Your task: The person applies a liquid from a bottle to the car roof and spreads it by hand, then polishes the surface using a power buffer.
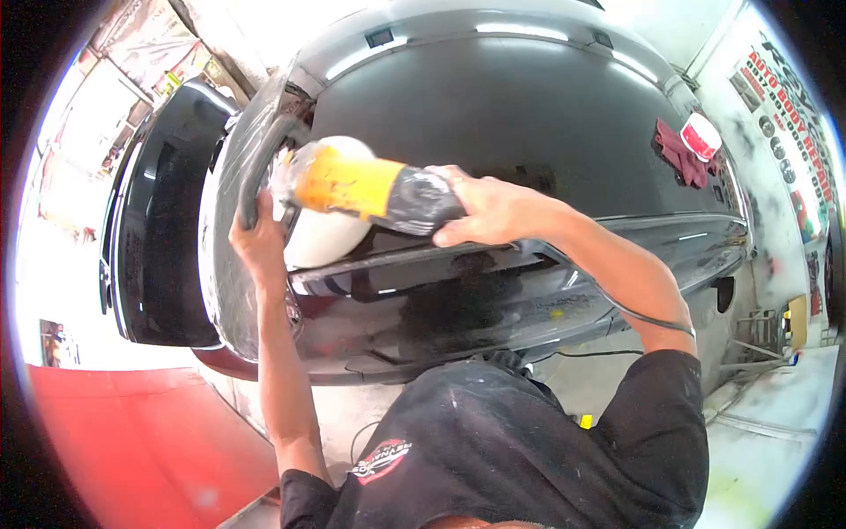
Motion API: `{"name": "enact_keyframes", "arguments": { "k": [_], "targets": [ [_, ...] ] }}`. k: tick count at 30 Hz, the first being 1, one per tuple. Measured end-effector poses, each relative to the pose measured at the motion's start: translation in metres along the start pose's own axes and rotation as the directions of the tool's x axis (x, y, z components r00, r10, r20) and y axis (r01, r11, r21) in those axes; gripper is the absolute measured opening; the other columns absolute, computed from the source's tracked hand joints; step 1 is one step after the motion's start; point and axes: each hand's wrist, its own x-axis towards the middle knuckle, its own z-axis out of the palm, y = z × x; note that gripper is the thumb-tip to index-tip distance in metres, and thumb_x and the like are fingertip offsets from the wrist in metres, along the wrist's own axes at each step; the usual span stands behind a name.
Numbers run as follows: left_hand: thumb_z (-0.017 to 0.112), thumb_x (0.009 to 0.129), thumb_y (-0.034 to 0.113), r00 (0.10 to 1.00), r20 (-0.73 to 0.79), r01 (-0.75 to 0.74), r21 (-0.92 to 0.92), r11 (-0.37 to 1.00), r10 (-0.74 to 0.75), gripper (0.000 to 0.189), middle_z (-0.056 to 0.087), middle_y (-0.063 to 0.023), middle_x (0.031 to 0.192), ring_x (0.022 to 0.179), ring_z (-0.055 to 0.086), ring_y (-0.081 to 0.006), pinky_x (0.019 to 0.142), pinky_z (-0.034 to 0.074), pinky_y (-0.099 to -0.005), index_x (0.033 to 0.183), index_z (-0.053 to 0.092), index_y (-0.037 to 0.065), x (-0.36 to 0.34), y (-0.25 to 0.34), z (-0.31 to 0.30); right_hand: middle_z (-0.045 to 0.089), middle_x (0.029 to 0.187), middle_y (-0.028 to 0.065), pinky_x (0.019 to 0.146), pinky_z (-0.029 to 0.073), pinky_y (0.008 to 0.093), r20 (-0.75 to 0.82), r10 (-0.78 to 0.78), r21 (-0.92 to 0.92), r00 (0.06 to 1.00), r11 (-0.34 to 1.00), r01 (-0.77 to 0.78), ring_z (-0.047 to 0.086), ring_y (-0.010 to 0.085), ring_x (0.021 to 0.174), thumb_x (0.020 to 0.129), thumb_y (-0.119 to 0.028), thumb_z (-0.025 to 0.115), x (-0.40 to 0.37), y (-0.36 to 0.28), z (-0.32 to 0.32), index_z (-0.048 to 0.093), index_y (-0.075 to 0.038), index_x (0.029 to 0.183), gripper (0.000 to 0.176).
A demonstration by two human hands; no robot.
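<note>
though near the panel's [529,115] edge, polisher [350,183] with room rightward

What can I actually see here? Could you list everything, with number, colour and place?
Car: one, black, across the centre
Power tool: one, yellow and black, over the car's left end
Round pad: one, white, behind the tool
Tub: one, red and white, right end of the car
Cloth: one, maroon, by the tub
Glossy panel: one, black, far left
Flat surface: one, red, lower left
Lettered sign: one, red and black on white, right
Cord: black, against the right arm
Shirt: one, black, bottom centre
Left hand: one, bare, on the tool's dark handle
Right hand: one, bare, on its black end
</note>
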Motion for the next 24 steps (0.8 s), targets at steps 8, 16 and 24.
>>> {"name": "enact_keyframes", "arguments": {
  "k": [8, 16, 24],
  "targets": [
    [0.073, 0.094, 0.02, 0.898, 0.346, -0.274, -0.041, 0.961, 0.271, 0.028, 0.071, -0.003, 0.081, 0.066, 0.06, -0.0087, 0.058, 0.05, -0.0281, 0.116, 0.073, 0.002, -0.083, 0.065, 0.18, 0.05, 0.141, 0.0147, 0.114, 0.033, 0.0348, -0.308, 0.209, 0.311, 0.928, 0.944, -0.109, 0.045, 0.0259, 0.133, 0.08, -0.027, 0.081, -0.183, 0.097, -0.007, 0.033, 0.003, 0.151, 0.09],
    [0.078, 0.089, 0.027, 0.782, 0.553, -0.164, -0.264, 0.951, 0.288, 0.029, 0.073, -0.0144, 0.077, 0.068, 0.071, -0.0213, 0.068, 0.056, -0.0355, 0.101, 0.074, 0.001, -0.155, 0.128, 0.311, 0.058, 0.092, -0.0007, 0.053, 0.046, 0.0255, -0.42, 0.589, 0.644, 0.691, 0.73, -0.23, 0.052, 0.0079, 0.065, 0.085, -0.022, 0.08, -0.297, 0.139, -0.002, 0.027, -0.011, 0.155, 0.089],
    [0.076, 0.09, 0.02, 0.815, 0.545, -0.082, -0.225, 0.971, 0.195, 0.025, 0.074, -0.0136, 0.082, 0.074, 0.07, -0.0163, 0.067, 0.054, -0.0329, 0.102, 0.073, -0.001, -0.156, 0.106, 0.241, 0.06, 0.098, 0.0003, 0.053, 0.043, 0.0245, -0.408, 0.513, 0.564, 0.755, 0.792, -0.234, 0.051, 0.0072, 0.065, 0.08, -0.033, 0.086, -0.289, 0.114, 0.022, 0.024, -0.013, 0.157, 0.101]
  ]
}}
